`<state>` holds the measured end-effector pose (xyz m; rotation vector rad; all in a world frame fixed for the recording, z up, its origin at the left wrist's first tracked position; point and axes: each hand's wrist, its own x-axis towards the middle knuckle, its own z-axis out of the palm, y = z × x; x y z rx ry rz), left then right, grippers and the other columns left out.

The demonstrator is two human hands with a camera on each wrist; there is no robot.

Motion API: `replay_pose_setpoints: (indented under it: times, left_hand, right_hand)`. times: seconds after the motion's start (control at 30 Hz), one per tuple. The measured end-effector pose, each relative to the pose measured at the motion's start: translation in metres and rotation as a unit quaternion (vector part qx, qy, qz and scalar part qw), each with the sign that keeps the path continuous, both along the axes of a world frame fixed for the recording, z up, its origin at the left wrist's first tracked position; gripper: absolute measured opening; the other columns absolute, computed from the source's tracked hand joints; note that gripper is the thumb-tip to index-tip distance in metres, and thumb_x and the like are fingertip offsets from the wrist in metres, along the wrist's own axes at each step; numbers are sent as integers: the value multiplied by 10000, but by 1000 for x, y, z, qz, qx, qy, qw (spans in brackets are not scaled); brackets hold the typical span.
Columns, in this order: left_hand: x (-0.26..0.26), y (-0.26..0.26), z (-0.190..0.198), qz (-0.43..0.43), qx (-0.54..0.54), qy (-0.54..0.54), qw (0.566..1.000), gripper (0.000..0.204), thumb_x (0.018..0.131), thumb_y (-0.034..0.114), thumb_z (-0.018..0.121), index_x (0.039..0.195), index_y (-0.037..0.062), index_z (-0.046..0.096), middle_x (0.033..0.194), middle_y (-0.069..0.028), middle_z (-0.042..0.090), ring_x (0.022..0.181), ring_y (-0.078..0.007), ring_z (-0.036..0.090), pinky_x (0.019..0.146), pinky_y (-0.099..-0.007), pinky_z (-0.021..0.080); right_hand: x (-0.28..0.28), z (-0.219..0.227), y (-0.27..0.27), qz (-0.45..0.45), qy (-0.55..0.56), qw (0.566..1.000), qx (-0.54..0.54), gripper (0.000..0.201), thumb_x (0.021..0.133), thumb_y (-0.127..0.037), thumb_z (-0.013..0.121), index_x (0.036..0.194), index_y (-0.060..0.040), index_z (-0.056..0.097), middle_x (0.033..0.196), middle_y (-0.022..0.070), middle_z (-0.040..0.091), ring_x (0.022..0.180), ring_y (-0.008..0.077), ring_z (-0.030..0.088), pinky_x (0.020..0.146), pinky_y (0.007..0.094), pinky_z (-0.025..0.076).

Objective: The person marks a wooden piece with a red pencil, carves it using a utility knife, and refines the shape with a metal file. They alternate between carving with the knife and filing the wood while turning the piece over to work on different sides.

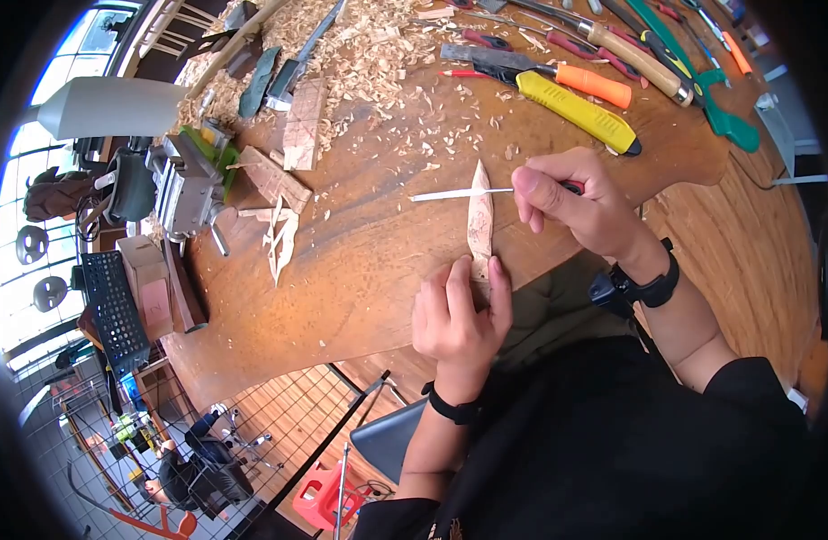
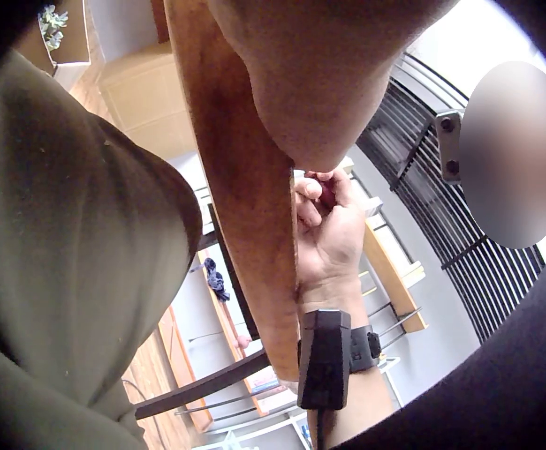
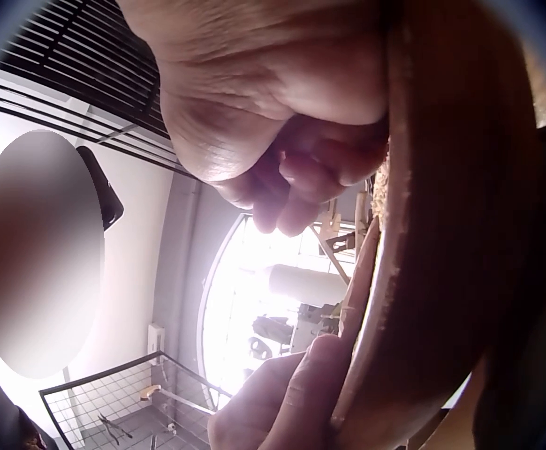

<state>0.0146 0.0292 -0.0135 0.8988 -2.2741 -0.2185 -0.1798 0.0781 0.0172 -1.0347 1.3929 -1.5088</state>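
Note:
In the head view, my left hand (image 1: pixel 459 315) grips the lower end of a pointed, knife-shaped piece of carved wood (image 1: pixel 480 225) near the table's edge. Pencil-like marks show on its pale face. A slim file (image 1: pixel 445 194) with a thin shank and a red-and-black handle is held in my right hand (image 1: pixel 571 200), and its flat blade crosses the wood below the tip. The right wrist view shows my curled right-hand fingers (image 3: pixel 296 178) close up, with the left hand (image 3: pixel 282 398) at the wood beyond; the file is hidden there.
Wood shavings (image 1: pixel 369 54) cover the table's far side. A yellow cutter (image 1: pixel 576 112), an orange-handled chisel (image 1: pixel 594 85) and a green clamp (image 1: pixel 733 126) lie at the far right. A metal vise (image 1: pixel 193 193) and carved wood offcuts (image 1: pixel 283 238) are at the left.

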Motion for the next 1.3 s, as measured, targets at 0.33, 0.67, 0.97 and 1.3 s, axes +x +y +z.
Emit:
replay_pose_setpoints:
  times: [0.33, 0.67, 0.97, 1.3]
  left_hand:
    - [1, -3, -4, -2, -30, 1, 1000, 220, 828, 202, 814, 944, 45, 713, 831, -85, 662, 628, -229, 619, 548, -322, 489]
    - [2, -2, -4, -2, -26, 1, 1000, 216, 825, 199, 813, 940, 45, 716, 837, -83, 667, 626, -226, 616, 558, -321, 491]
    - [2, 0, -1, -7, -1, 2, 1000, 217, 834, 150, 803, 965, 26, 681, 859, -125, 653, 686, -287, 630, 601, -369, 496]
    - [1, 0, 1, 1, -6, -1, 1000, 217, 827, 160, 809, 949, 24, 692, 857, -131, 662, 685, -289, 639, 598, -361, 509]
  right_hand:
    - [-1, 1, 1, 8, -28, 1000, 6, 462, 1052, -356, 595, 754, -7, 646, 695, 7, 596, 654, 73, 547, 612, 239, 417]
    - [0, 3, 2, 15, 4, 1000, 11, 438, 1051, -332, 598, 772, -1, 659, 712, 19, 618, 660, 81, 565, 617, 241, 423]
    - [0, 0, 1, 10, 31, 999, 12, 449, 1040, -336, 600, 756, 5, 664, 675, 38, 623, 641, 102, 596, 601, 257, 430]
    - [-1, 3, 1, 24, 16, 999, 20, 429, 1043, -326, 613, 773, 3, 667, 685, 21, 612, 649, 79, 568, 609, 245, 426]
